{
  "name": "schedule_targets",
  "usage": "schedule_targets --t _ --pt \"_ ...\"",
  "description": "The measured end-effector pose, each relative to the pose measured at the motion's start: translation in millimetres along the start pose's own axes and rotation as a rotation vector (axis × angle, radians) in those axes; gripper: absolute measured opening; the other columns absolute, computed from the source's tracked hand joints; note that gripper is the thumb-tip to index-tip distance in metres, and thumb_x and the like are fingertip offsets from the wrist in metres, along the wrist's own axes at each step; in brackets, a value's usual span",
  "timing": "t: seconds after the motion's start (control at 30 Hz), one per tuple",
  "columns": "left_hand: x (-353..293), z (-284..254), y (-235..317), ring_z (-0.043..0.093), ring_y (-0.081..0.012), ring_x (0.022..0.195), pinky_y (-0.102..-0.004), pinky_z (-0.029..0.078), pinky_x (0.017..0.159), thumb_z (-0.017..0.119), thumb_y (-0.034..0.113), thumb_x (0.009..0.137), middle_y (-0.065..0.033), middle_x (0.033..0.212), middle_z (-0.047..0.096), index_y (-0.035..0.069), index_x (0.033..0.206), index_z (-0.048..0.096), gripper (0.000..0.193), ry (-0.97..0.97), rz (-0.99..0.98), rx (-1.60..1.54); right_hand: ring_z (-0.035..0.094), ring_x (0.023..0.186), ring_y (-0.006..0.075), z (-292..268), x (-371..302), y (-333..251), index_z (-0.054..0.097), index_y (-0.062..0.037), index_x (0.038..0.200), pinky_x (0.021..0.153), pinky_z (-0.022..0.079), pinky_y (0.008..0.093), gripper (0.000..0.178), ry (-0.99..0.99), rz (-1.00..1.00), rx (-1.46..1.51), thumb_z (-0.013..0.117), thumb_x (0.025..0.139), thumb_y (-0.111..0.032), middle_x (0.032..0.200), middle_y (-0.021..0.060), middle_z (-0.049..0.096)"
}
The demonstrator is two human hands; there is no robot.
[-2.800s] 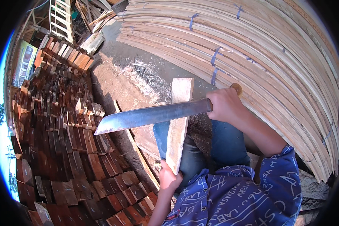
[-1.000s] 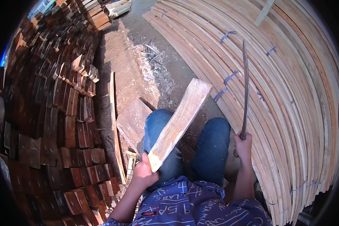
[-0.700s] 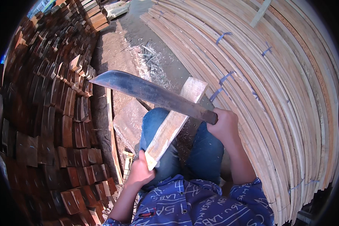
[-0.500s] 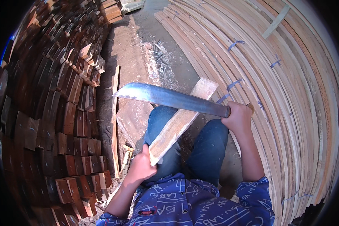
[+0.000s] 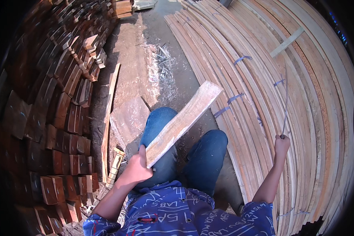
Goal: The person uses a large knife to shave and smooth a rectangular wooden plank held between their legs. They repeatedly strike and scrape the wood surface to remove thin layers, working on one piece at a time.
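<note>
My left hand (image 5: 139, 166) is closed round the near end of a pale wooden board (image 5: 181, 122). The board slants away to the right over my knees, its far end raised. Out to the right, my right hand (image 5: 282, 144) grips the handle of a machete (image 5: 286, 104). Its blade points away from me and shows only as a thin dark line, edge toward the view. The machete is well apart from the board, in front of the stacked strips.
Stacked cut timber (image 5: 65, 157) forms a wall on the left. Long wooden strips (image 5: 259, 102) bundled with purple ties lie along the right. Between them are a flat slab (image 5: 129, 116), a thin wooden strip (image 5: 109, 122), a yellowish piece (image 5: 115, 167) and wood shavings (image 5: 161, 65).
My right hand has swung the machete away from the board, out to the right, and its blade has turned from crosswise to pointing away. The board stays in my left hand.
</note>
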State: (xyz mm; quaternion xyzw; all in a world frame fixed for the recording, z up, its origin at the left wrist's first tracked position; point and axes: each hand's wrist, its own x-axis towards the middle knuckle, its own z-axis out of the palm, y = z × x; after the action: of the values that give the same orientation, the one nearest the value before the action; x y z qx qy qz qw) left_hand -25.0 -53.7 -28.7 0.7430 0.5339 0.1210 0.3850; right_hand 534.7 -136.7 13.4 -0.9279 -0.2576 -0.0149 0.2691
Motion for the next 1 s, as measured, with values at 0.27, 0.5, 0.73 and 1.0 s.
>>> schedule_targets --t 0.27,0.5,0.73,1.0 --pt "0 7 13 0.064 -0.0523 0.085 -0.053 0.053 0.078 0.066 0.009 0.066 -0.0371 0.083 0.063 -0.015 0.122 0.037 0.067 -0.083 -0.117 0.133 0.038 0.035 0.0104 71 -153 44 0.043 -0.0118 0.071 0.034 0.033 0.0282 0.027 -0.421 0.378 0.707 0.062 0.089 -0.009 0.05 -0.0015 0.038" --pt "16 3 26 0.062 -0.0551 0.08 -0.0543 0.053 0.075 0.065 0.004 0.067 -0.0375 0.082 0.061 -0.017 0.12 0.035 0.065 -0.038 -0.027 0.266 0.046 0.04 0.0107 115 -212 -8 0.051 -0.0064 0.066 0.039 0.037 0.0284 0.028 -0.767 0.413 0.687 0.07 0.087 -0.011 0.052 0.0005 0.047" --pt "29 -7 33 0.062 -0.0544 0.086 -0.0534 0.052 0.079 0.062 0.003 0.068 -0.039 0.092 0.061 -0.013 0.112 0.04 0.051 -0.035 0.011 0.266 0.048 0.042 0.0105 125 -200 -6 0.054 -0.0069 0.073 0.04 0.037 0.0277 0.022 -0.893 0.417 0.629 0.07 0.087 -0.013 0.054 0.0005 0.049" --pt "30 -10 38 0.062 -0.0546 0.089 -0.0542 0.051 0.08 0.063 0.004 0.071 -0.04 0.094 0.06 -0.011 0.111 0.039 0.05 -0.104 -0.053 0.215 0.046 0.04 0.0103 125 -191 -1 0.051 -0.0104 0.076 0.038 0.037 0.0271 0.031 -0.899 0.634 0.766 0.067 0.093 -0.031 0.054 -0.0007 0.047"
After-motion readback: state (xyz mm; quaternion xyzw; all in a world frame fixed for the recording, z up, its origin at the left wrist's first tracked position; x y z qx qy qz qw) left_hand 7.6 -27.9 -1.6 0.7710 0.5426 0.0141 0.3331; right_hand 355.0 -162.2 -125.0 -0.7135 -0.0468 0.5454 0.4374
